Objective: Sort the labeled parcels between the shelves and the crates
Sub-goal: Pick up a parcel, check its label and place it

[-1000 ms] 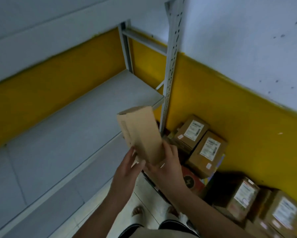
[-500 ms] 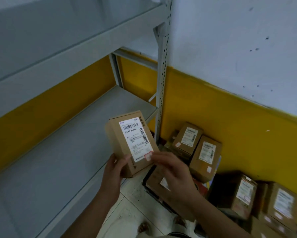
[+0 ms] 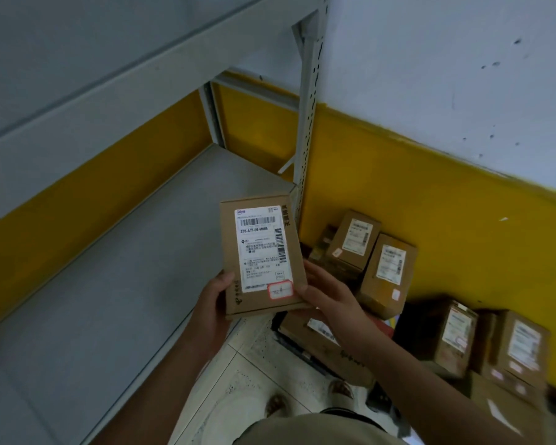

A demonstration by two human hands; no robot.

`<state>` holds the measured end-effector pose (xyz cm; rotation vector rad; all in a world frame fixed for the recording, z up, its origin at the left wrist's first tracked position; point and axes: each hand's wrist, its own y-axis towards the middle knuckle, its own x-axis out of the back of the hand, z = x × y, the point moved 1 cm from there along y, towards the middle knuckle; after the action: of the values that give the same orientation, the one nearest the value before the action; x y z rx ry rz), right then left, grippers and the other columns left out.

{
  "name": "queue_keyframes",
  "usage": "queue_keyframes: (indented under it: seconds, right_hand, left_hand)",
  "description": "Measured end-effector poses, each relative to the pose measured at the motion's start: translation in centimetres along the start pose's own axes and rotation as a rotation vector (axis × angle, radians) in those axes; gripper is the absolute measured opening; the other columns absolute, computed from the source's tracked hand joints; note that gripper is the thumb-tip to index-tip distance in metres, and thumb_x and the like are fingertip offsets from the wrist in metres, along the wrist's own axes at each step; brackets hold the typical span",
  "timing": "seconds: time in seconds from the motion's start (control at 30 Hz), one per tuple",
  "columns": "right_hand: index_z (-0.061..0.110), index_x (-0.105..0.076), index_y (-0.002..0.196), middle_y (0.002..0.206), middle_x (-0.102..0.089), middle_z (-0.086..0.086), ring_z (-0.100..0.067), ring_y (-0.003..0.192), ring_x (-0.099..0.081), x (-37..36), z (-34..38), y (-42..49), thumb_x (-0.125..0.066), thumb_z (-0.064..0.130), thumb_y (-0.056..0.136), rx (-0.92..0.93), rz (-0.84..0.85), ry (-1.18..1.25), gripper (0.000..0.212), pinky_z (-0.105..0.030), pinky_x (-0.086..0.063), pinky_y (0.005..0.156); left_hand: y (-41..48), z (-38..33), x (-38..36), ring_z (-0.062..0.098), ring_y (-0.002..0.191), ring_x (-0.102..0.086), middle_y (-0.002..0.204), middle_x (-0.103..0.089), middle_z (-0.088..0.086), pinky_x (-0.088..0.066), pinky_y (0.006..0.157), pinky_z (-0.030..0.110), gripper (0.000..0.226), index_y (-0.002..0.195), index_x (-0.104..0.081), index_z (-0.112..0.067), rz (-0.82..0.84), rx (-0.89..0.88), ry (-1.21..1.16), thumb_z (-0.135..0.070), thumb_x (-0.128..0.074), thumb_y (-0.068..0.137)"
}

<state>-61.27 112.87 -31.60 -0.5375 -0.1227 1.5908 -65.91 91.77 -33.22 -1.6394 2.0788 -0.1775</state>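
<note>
Well, the parcel (image 3: 260, 255) is held upright in both hands, its white shipping label (image 3: 261, 248) turned toward the person and a small red-edged sticker (image 3: 280, 290) at the label's lower corner. The left hand (image 3: 214, 303) grips the lower left edge, thumb on the front (the fingers behind are hidden). The right hand (image 3: 328, 293) clamps the lower right corner, fingers curled along the side. The box is in the air over the front edge of the grey shelf (image 3: 125, 268), just beside the perforated upright (image 3: 305, 123). On the floor (image 3: 254, 364) to the right, more labeled parcels (image 3: 387, 274) lie heaped against the yellow wall (image 3: 430, 203).
</note>
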Motion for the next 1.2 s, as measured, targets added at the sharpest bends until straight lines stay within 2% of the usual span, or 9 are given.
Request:
queue_keyframes:
  seconds: [0.13,0.33,0.47,0.63,0.77,0.93,1.07,1.13,1.2]
  right_hand:
    - [0.024,-0.050,0.143,0.124,-0.070,-0.001,-0.023,0.112,-0.068,0.4,-0.8,-0.1,-0.060,0.015,0.095,-0.017,-0.067,0.025,0.049,-0.044,-0.055,0.099]
    - [0.021,-0.055,0.137,0.123,-0.070,-0.005,-0.016,0.100,-0.073,2.4,-3.4,-1.7,-0.064,0.012,0.093,-0.087,-0.220,0.111,0.046,-0.023,-0.058,0.073]
    - [0.019,-0.057,0.136,0.119,-0.072,-0.004,-0.018,0.099,-0.074,5.0,-5.2,-3.4,-0.069,0.017,0.090,-0.132,-0.328,0.170,0.048,-0.029,-0.060,0.076]
    - [0.018,-0.059,0.134,0.116,-0.074,0.000,-0.021,0.101,-0.073,9.5,-6.6,-5.7,-0.070,0.020,0.090,-0.167,-0.422,0.238,0.045,-0.033,-0.060,0.076]
    - [0.025,-0.064,0.128,0.124,-0.071,-0.002,-0.019,0.108,-0.071,14.2,-7.5,-7.8,-0.068,0.029,0.092,-0.186,-0.446,0.253,0.036,-0.031,-0.059,0.083]
    - [0.029,-0.064,0.125,0.114,-0.075,0.001,-0.017,0.104,-0.072,22.6,-9.5,-12.3,-0.063,0.031,0.095,-0.203,-0.494,0.292,0.030,-0.035,-0.058,0.092]
    - [0.028,-0.061,0.131,0.117,-0.073,0.003,-0.014,0.106,-0.070,31.2,-11.7,-17.4,-0.068,0.044,0.088,-0.248,-0.595,0.283,0.046,-0.035,-0.057,0.093]
    - [0.029,-0.064,0.127,0.116,-0.073,0.004,-0.010,0.102,-0.071,35.8,-12.7,-19.7,-0.069,0.043,0.088,-0.268,-0.676,0.275,0.041,-0.026,-0.057,0.084]
    - [0.029,-0.067,0.124,0.117,-0.073,0.004,-0.009,0.102,-0.071,40.1,-13.7,-21.7,-0.066,0.039,0.092,-0.297,-0.729,0.261,0.033,-0.026,-0.055,0.085]
  left_hand:
    - [0.6,0.6,-0.1,0.025,0.119,-0.066,0.128,-0.069,0.011,-0.058,0.082,0.028,0.058,0.136,-0.058,-0.009,0.059,0.011,0.077,-0.040,-0.043,0.089]
    - [1.3,2.3,-1.1,0.026,0.120,-0.066,0.126,-0.071,0.006,-0.049,0.101,0.046,0.053,0.134,-0.063,-0.018,0.084,0.113,0.154,-0.045,-0.052,0.089]
    - [1.0,3.6,-2.9,0.015,0.112,-0.069,0.121,-0.074,-0.003,-0.052,0.091,0.033,0.059,0.132,-0.062,-0.025,0.133,0.156,0.302,-0.054,-0.065,0.080]
    - [1.7,5.8,-7.6,0.015,0.105,-0.072,0.112,-0.077,-0.003,-0.054,0.089,0.031,0.028,0.124,-0.068,-0.024,0.200,0.225,0.432,-0.027,-0.061,0.097]
    - [2.7,7.6,-12.7,0.017,0.101,-0.074,0.108,-0.078,-0.001,-0.055,0.086,0.031,0.026,0.121,-0.070,-0.023,0.193,0.252,0.509,-0.024,-0.061,0.097]
    - [3.4,11.9,-21.8,0.013,0.100,-0.073,0.105,-0.078,-0.009,-0.054,0.094,0.037,0.021,0.115,-0.071,-0.034,0.221,0.288,0.635,-0.030,-0.062,0.097]
    - [3.3,17.8,-30.8,0.019,0.104,-0.070,0.109,-0.077,-0.003,-0.055,0.096,0.043,0.016,0.110,-0.072,-0.034,0.252,0.405,0.669,-0.032,-0.062,0.097]
    - [3.3,21.0,-35.5,0.015,0.100,-0.070,0.103,-0.076,-0.004,-0.057,0.090,0.035,0.012,0.101,-0.072,-0.035,0.292,0.447,0.701,-0.032,-0.061,0.098]
    - [3.4,23.8,-39.9,0.003,0.085,-0.070,0.092,-0.074,-0.009,-0.056,0.069,0.018,0.014,0.101,-0.070,-0.029,0.341,0.488,0.708,-0.024,-0.057,0.101]
